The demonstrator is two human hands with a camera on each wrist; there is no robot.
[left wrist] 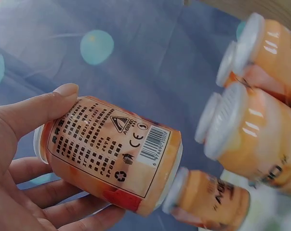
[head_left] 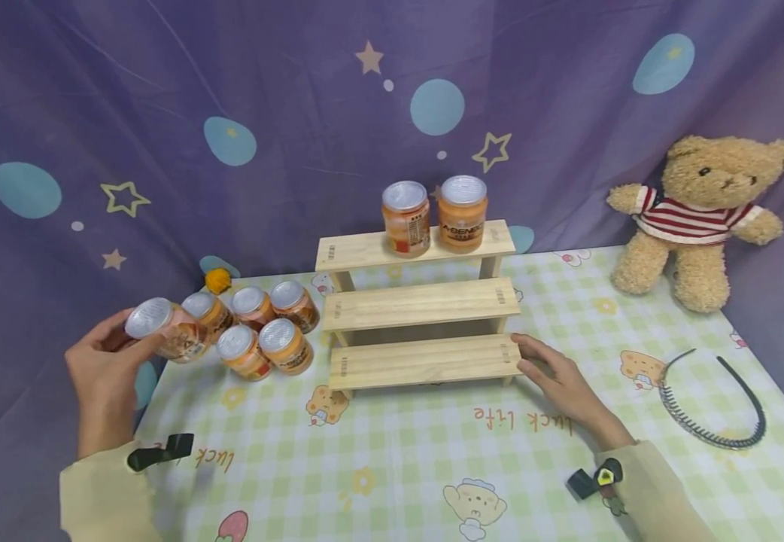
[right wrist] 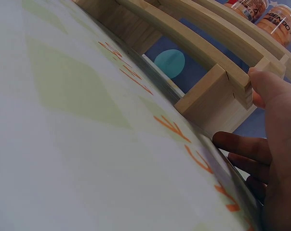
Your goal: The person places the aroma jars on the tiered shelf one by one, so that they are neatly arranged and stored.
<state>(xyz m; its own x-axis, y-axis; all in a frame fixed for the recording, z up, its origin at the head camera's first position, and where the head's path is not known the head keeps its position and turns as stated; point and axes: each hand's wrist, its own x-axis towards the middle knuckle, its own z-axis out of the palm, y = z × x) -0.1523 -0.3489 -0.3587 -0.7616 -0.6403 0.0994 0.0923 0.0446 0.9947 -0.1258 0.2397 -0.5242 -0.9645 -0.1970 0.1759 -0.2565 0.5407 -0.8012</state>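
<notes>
My left hand point(head_left: 104, 369) grips an orange-labelled jar point(head_left: 178, 335) with a silvery lid, tilted, at the left of the table. In the left wrist view the thumb lies along one side of the jar point(left wrist: 114, 154), fingers beneath, and its printed label and barcode face the camera. Several similar jars point(head_left: 288, 348) stand close beside it. At the right end of a three-step wooden stand point(head_left: 426, 361), my right hand point(head_left: 561, 380) touches the lowest board with thumb and index finger. Its other fingers point(right wrist: 244, 147) extend below the board's end, near the tablecloth.
Two more jars point(head_left: 463, 214) stand upright on the stand's top step. A yellow fluffy ball point(head_left: 218, 281) lies behind the left group. To the right are a dark headband point(head_left: 710, 440) and a teddy bear point(head_left: 697, 218) against the purple curtain point(head_left: 311, 113).
</notes>
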